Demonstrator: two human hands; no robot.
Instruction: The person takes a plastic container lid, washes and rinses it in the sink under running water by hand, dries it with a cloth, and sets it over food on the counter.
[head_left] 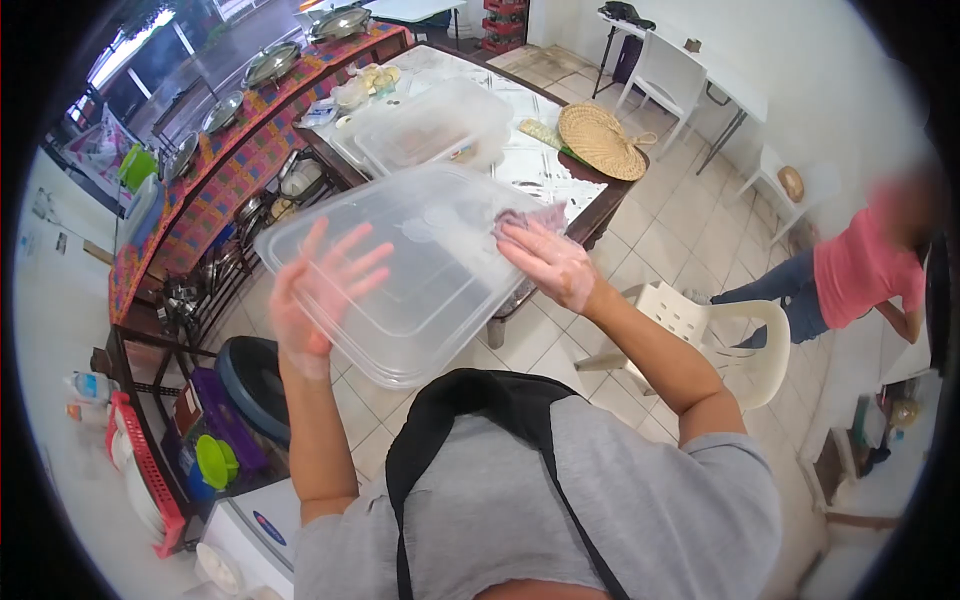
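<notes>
A large translucent plastic lid [420, 270] is held up in front of my body, tilted over the table's near end. My left hand [325, 285] supports it from beneath at the left side, its spread fingers showing through the plastic. At the lid's upper right corner, my right hand [548, 262] presses a crumpled pinkish cloth [535, 216] against it. Behind it, more translucent lids or containers [435, 125] lie on the table [545, 100].
A woven fan [600, 140] rests on the table's right corner. A cream plastic chair [700, 330] stands right, near a person in a pink shirt [865, 262]. Metal dishes [272, 65] line the patterned counter [215, 145]. A dark round tub [255, 385] is at lower left.
</notes>
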